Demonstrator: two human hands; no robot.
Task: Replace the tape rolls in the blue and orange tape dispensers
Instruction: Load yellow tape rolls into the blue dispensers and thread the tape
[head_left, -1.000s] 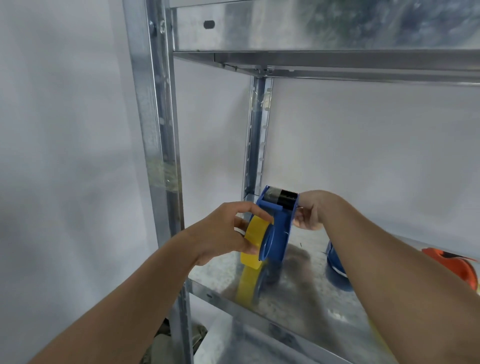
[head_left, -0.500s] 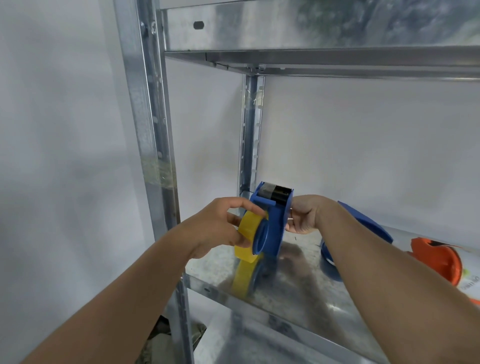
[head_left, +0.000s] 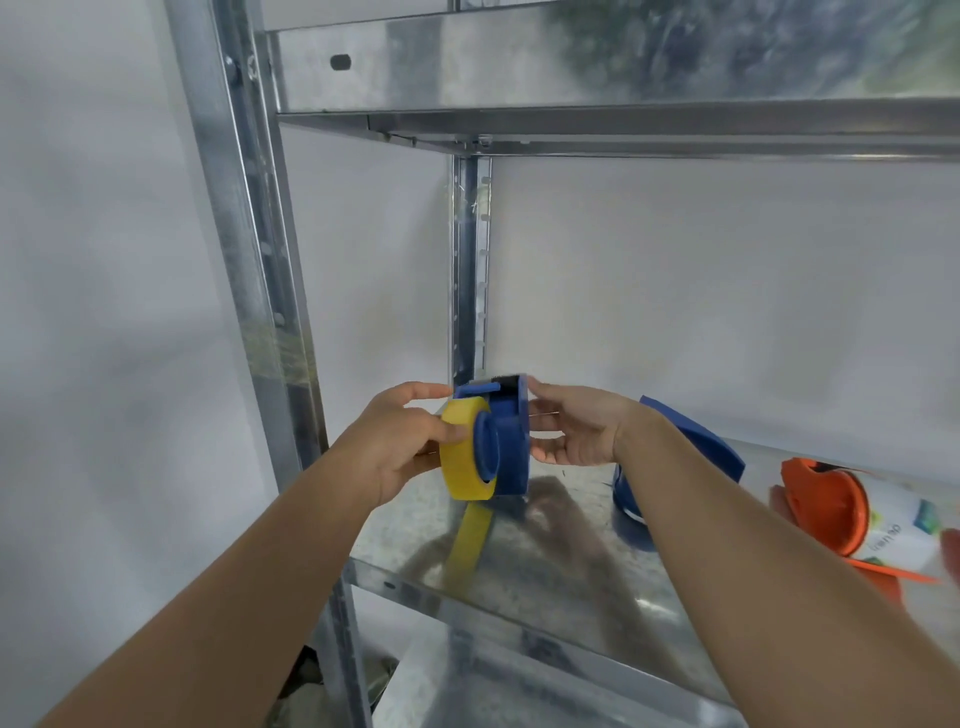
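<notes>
I hold a blue tape dispenser (head_left: 511, 441) upright just above the metal shelf (head_left: 561, 566). A yellow tape roll (head_left: 460, 457) sits on its round blue hub, on the dispenser's left side. My left hand (head_left: 400, 441) grips the yellow roll with thumb and fingers. My right hand (head_left: 576, 428) holds the dispenser's right side. A second blue piece (head_left: 691, 452), like a dispenser cover, lies on the shelf behind my right forearm. An orange tape dispenser (head_left: 826, 509) lies at the far right with a white printed roll (head_left: 904, 525) in it.
The shelf's front edge (head_left: 467, 608) runs diagonally below my hands. A steel upright (head_left: 260, 291) stands left of my left hand, a rear upright (head_left: 470, 270) behind the dispenser. Another shelf (head_left: 623, 130) hangs overhead. White wall behind.
The yellow roll has slid further along the blue hub, and the dispenser has turned a little. The view has shifted, so the orange dispenser shows more.
</notes>
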